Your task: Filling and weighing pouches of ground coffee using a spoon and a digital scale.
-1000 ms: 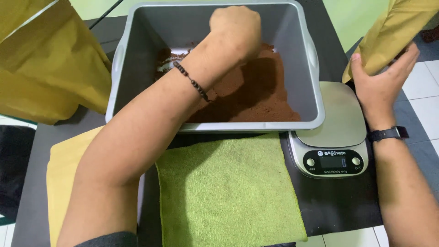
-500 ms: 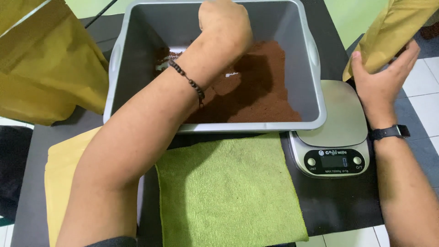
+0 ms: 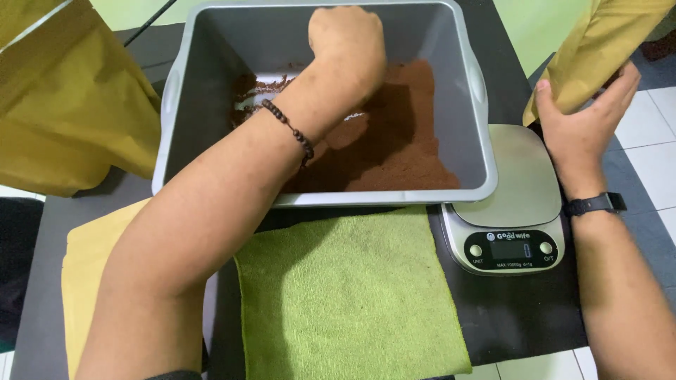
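My left hand [image 3: 348, 46] is inside a grey plastic tub [image 3: 468, 91], curled into a fist over a heap of brown powder [image 3: 394, 148]. Whatever the fist holds is hidden beneath it. A dark bead bracelet [image 3: 290, 132] sits on that wrist. To the right of the tub, my right hand [image 3: 584, 127] grips a yellow pouch [image 3: 598, 49] from below and holds it upright above the back edge of a silver kitchen scale [image 3: 517, 204]. A black watch [image 3: 595, 205] is on my right wrist.
A green cloth [image 3: 345, 295] lies in front of the tub on the dark table [image 3: 521, 309]. A flat yellow pouch [image 3: 88, 260] lies at the front left, and a large yellow bag [image 3: 70, 105] stands left of the tub. White floor tiles [image 3: 658, 148] show at right.
My left fist has shifted slightly left and towards the tub's far wall. My right hand and its pouch have stayed almost still.
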